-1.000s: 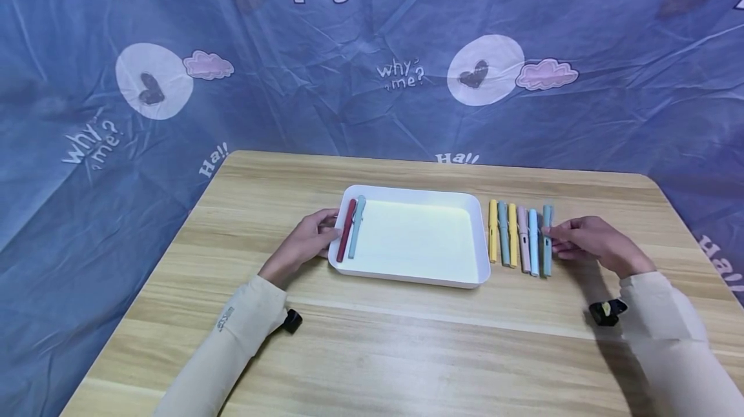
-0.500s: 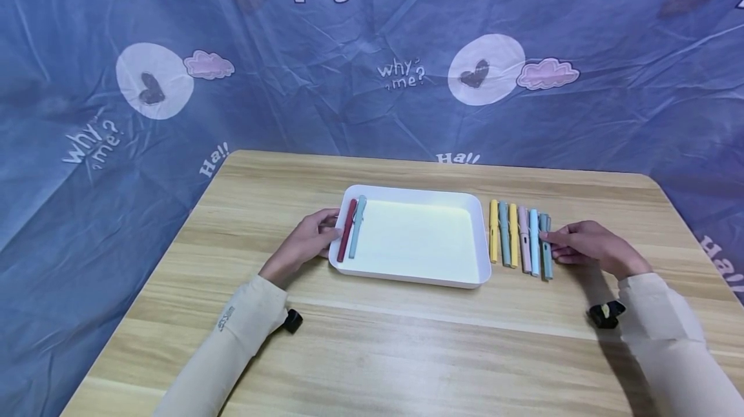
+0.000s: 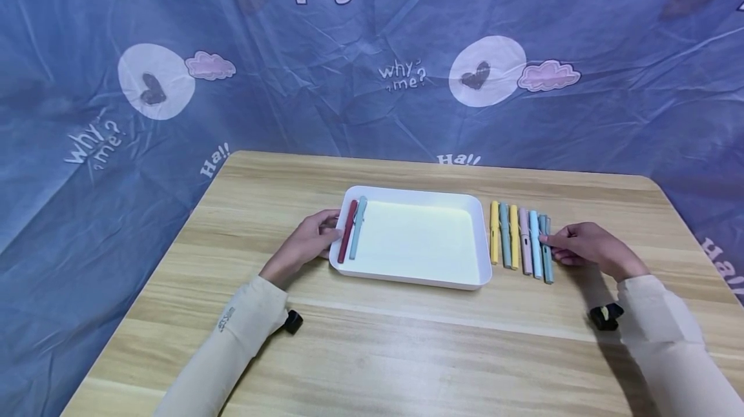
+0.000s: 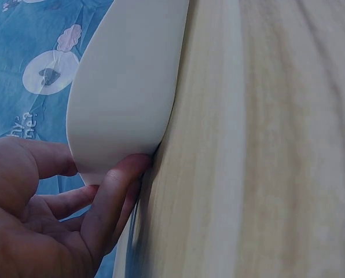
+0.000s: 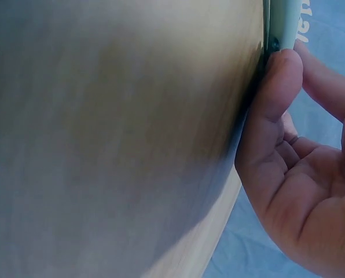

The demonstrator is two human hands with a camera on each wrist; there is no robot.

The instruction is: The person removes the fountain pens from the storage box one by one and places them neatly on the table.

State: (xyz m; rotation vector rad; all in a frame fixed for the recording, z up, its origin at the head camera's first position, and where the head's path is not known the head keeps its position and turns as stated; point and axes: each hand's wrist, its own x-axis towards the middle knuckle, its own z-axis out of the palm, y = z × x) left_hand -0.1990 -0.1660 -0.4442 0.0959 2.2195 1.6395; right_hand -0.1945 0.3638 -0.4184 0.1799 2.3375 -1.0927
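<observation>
My left hand (image 3: pixel 308 236) grips the left end of a white tray (image 3: pixel 407 277), with its fingertips under the tray's curved wall in the left wrist view. Inside the tray's left side lie a red pen (image 3: pixel 347 233) and a pale teal pen (image 3: pixel 357 230). My right hand (image 3: pixel 589 247) pinches a capped teal pen (image 3: pixel 548 270) at the right end of a row. In the right wrist view only one end of that pen (image 5: pixel 284 23) shows past the fingers. Close on its left lies a light blue pen (image 3: pixel 535 246).
Further left in the row are a lilac pen (image 3: pixel 526 246), a yellow pen (image 3: pixel 514 236), another teal pen (image 3: pixel 505 236) and another yellow pen (image 3: pixel 495 233) near the tray's right wall. The wooden table (image 3: pixel 372 359) ends at a blue printed cloth (image 3: pixel 349 107).
My right hand has shifted the end teal pen slightly left and toward me, against or nearly against the light blue pen. The pen now slants a little. The left hand and tray stay put.
</observation>
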